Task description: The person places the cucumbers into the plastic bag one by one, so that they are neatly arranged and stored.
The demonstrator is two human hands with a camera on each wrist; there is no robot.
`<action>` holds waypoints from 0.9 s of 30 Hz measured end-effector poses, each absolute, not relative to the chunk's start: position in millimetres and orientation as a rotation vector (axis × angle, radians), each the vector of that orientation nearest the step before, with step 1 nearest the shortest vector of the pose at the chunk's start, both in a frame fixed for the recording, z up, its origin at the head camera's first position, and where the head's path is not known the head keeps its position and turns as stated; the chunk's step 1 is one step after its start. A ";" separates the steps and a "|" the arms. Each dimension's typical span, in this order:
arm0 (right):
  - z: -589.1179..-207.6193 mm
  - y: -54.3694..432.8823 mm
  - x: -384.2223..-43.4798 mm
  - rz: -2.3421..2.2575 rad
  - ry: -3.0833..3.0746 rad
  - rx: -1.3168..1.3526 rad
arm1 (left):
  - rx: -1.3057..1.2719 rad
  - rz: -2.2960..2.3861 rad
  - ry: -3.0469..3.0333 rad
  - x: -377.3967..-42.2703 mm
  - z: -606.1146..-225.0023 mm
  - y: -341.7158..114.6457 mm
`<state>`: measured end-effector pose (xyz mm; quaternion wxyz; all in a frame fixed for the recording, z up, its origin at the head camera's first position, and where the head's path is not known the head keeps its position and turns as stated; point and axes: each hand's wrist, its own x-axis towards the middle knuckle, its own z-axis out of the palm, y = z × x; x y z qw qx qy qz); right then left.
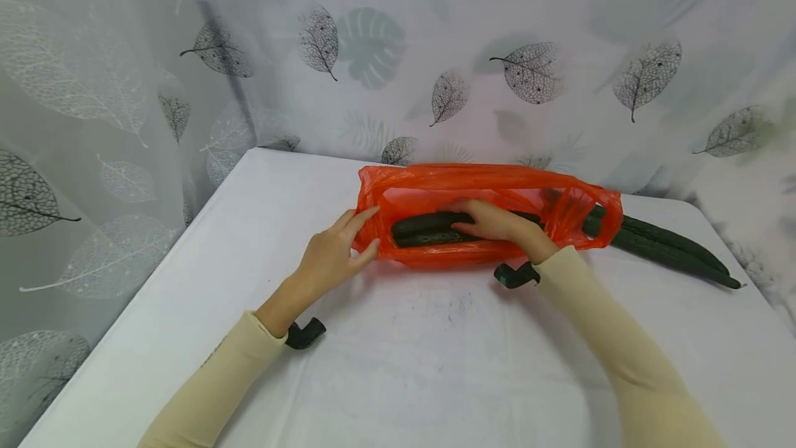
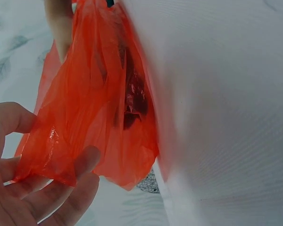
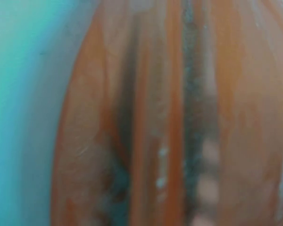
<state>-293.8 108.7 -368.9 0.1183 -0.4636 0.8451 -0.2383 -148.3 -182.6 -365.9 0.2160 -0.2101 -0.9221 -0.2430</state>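
A red plastic bag (image 1: 448,254) lies along the back of the table, its mouth facing up. Two dark green cucumbers (image 1: 429,230) lie side by side inside it. My right hand (image 1: 491,220) reaches into the bag and grips the cucumbers from above, thumb on the near side. Orange film fills most of the blurred right wrist view. At the bag's left end, my left hand (image 1: 332,251) touches the plastic with spread, relaxed fingers. In the left wrist view, a corner of the bag (image 2: 56,146) drapes between the thumb and the bent fingers (image 2: 80,193).
More long cucumbers (image 1: 674,247) lie on the right of the white-covered table (image 1: 423,365), their left ends showing through the bag's handle loop. A leaf-patterned curtain (image 1: 435,40) hangs behind the table and down its left side. Dark mounts (image 1: 307,333) sit at both wrists.
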 end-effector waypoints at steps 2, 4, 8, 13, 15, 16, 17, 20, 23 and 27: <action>-372.2 112.3 -293.4 -0.720 2.489 -1.357 | -0.585 -0.667 -2.560 -148.6 -366.3 -181.8; -374.2 115.1 -293.3 -0.730 2.507 -1.358 | -0.588 -0.665 -2.561 -148.6 -366.2 -181.2; -375.2 118.9 -292.8 -0.739 2.531 -1.352 | -0.596 -0.670 -2.556 -147.4 -365.2 -180.0; -375.5 123.2 -291.0 -0.783 2.540 -1.329 | -0.606 -0.677 -2.545 -147.2 -366.3 -179.9; -375.7 125.0 -290.7 -0.811 2.541 -1.322 | -0.607 -0.676 -2.543 -147.2 -366.8 -180.0; -376.0 125.8 -290.8 -0.823 2.541 -1.322 | -0.607 -0.675 -2.544 -147.3 -367.0 -180.1; -375.9 126.6 -290.9 -0.835 2.542 -1.320 | -0.605 -0.672 -2.546 -147.3 -367.2 -180.2; -374.9 128.7 -289.9 -0.862 2.537 -1.299 | -0.602 -0.669 -2.552 -147.4 -367.7 -180.2; -373.0 130.7 -288.4 -0.873 2.533 -1.276 | -0.601 -0.673 -2.557 -147.7 -368.0 -179.8; -368.6 134.2 -285.7 -0.893 2.534 -1.279 | -0.604 -0.670 -2.554 -148.3 -368.4 -179.7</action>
